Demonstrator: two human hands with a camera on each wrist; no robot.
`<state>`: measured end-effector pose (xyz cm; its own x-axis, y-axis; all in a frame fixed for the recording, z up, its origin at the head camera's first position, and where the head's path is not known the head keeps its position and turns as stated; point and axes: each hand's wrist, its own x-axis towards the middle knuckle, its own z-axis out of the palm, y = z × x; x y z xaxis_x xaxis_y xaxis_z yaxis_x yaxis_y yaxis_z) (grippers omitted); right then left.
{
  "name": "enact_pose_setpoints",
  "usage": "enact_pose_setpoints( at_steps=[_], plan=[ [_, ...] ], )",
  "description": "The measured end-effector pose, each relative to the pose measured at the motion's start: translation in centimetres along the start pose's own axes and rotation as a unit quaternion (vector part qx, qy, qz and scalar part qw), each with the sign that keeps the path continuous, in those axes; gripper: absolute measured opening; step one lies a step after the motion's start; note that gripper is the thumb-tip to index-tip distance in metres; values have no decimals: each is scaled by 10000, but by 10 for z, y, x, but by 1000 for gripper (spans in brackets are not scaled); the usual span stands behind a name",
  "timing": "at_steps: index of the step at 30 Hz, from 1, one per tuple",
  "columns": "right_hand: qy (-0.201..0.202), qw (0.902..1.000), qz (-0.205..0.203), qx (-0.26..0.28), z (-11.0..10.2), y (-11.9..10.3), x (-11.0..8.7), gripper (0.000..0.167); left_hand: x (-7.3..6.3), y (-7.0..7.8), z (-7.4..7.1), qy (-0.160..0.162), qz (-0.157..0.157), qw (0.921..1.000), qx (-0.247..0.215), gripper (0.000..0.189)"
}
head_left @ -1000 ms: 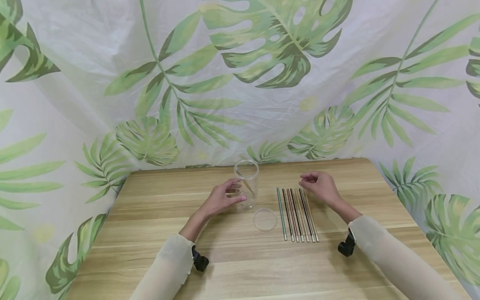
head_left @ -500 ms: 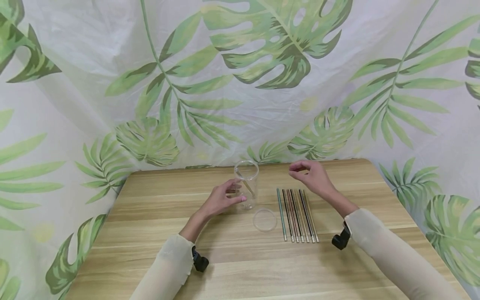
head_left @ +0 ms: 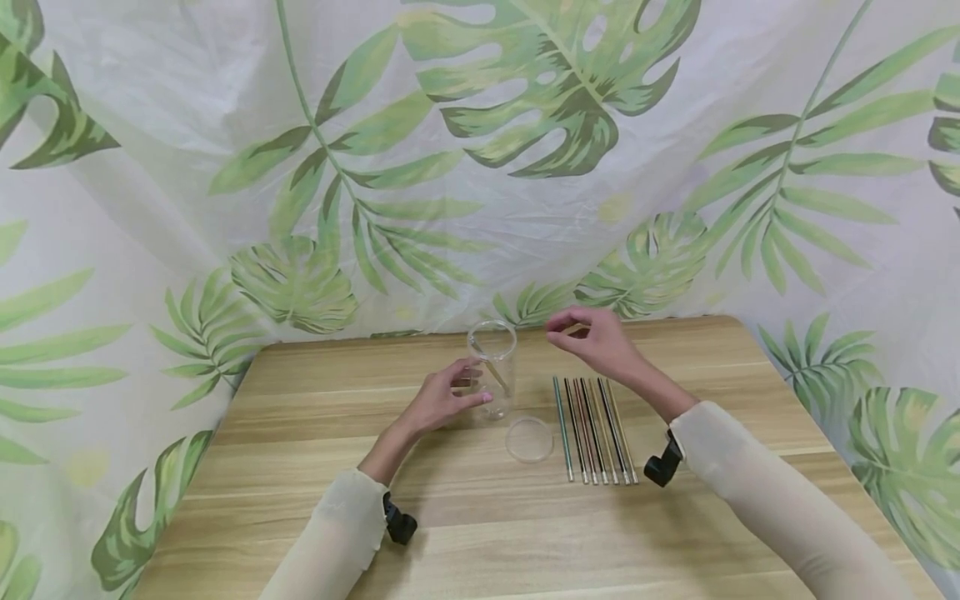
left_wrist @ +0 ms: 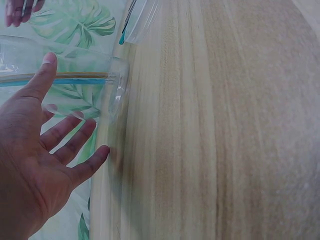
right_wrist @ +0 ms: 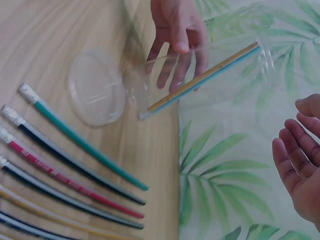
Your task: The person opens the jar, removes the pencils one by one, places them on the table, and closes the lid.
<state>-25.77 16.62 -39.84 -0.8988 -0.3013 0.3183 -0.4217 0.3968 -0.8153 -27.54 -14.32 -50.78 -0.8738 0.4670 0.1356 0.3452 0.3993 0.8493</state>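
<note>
A clear plastic jar (head_left: 509,392) stands upright with a tan pencil and a blue pencil (right_wrist: 220,72) slanting inside it. My left hand (head_left: 442,398) holds the jar from its left side, thumb in front and fingers behind; the left wrist view shows that hand (left_wrist: 47,155) with the fingers spread. My right hand (head_left: 600,340) hovers beyond the row of pencils (head_left: 586,431), to the right of the jar's mouth. In the right wrist view this hand (right_wrist: 302,165) has loosely bent fingers and nothing visible between them.
A round clear lid (head_left: 529,440) lies flat in front of the jar, left of the pencils. Several pencils lie side by side, silver ends towards me, a green one (right_wrist: 80,139) nearest the lid. Leaf-patterned cloth (head_left: 420,208) hangs behind the wooden table (head_left: 315,433).
My right hand has moved left and farther back, from beside the pencils' far ends towards the jar. The left hand, jar, lid and pencils stay where they were.
</note>
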Motion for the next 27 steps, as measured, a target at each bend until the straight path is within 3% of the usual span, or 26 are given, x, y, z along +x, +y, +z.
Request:
enact_pose_setpoints(
  at_steps=[9,27],
  plan=[
    [-217,9993,-303,-90,10,-23,16,18,0,2,0,-17,-30,10000,-33,68],
    [-802,9920,-884,-414,26,-47,47,17,-1,2,-1,-42,53,9999,-127,68]
  ],
)
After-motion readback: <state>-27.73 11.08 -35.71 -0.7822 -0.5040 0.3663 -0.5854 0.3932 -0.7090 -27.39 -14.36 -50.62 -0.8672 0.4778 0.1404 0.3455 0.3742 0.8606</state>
